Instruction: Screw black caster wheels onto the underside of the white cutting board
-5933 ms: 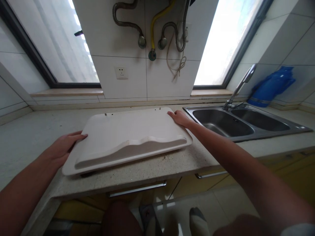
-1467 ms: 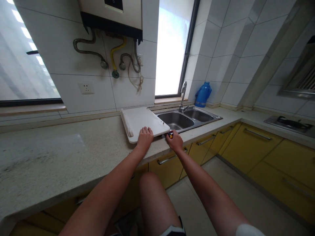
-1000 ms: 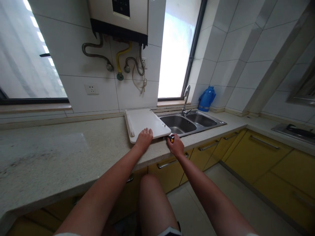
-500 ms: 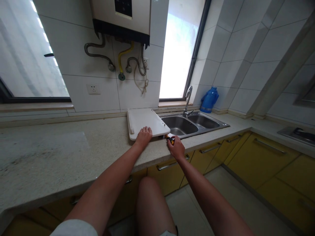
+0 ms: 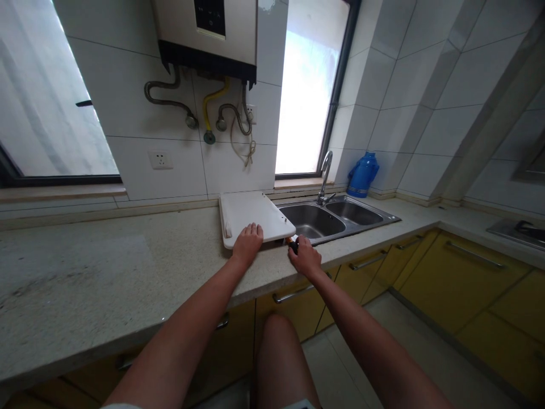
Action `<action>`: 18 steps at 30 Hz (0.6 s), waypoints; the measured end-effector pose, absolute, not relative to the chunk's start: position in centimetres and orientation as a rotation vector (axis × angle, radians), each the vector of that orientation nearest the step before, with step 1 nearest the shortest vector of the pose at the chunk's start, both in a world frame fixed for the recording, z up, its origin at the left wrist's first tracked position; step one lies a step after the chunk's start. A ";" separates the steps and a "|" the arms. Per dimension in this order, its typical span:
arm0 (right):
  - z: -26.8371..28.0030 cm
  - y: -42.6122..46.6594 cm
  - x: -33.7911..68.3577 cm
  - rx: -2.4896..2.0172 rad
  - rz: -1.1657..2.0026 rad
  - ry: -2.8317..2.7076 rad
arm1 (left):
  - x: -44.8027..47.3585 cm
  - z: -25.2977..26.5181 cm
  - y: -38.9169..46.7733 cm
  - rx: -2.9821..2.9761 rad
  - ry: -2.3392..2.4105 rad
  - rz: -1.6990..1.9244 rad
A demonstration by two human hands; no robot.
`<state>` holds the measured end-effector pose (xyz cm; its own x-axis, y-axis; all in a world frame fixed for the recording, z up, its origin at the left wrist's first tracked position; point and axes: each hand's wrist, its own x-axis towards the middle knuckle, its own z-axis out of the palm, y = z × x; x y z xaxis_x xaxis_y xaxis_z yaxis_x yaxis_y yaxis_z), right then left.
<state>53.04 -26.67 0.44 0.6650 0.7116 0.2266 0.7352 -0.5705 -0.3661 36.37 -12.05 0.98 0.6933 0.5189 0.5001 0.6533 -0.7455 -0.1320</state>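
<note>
A white flat panel [image 5: 255, 210] with rounded corners lies on the counter, its right edge at the left sink basin. Small dark fittings line that edge. My left hand [image 5: 248, 243] rests on the panel's near edge, fingers lying flat on top; the thumb is hidden. At the near right corner, my right hand [image 5: 305, 258] is closed around the handle of a black-and-orange screwdriver [image 5: 293, 245]. Its tip is out of sight at the panel's underside.
The steel double sink [image 5: 347, 232] with a tap [image 5: 326, 176] is to the right, a blue thermos jug [image 5: 363, 175] behind it. A water heater [image 5: 208, 37] hangs above. Yellow cabinets [image 5: 336, 295] with bar handles [image 5: 293, 293] run beneath the stone counter [image 5: 85, 272].
The whole view has shifted slightly as the head moved. My right hand has turned a little around the screwdriver, so less of its handle shows. My left hand stays on the panel.
</note>
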 end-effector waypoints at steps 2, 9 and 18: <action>0.8 -26.3 53.3 -2.469 -0.067 -1.151 | 36.3 0.9 -12.2 -2.594 -0.929 -0.649; 0.5 -25.8 53.9 -2.486 -0.047 -1.120 | 36.4 0.4 -12.4 -2.561 -0.955 -0.674; 0.0 -26.1 53.9 -2.474 -0.055 -1.106 | 36.7 -0.2 -12.5 -2.561 -1.001 -0.721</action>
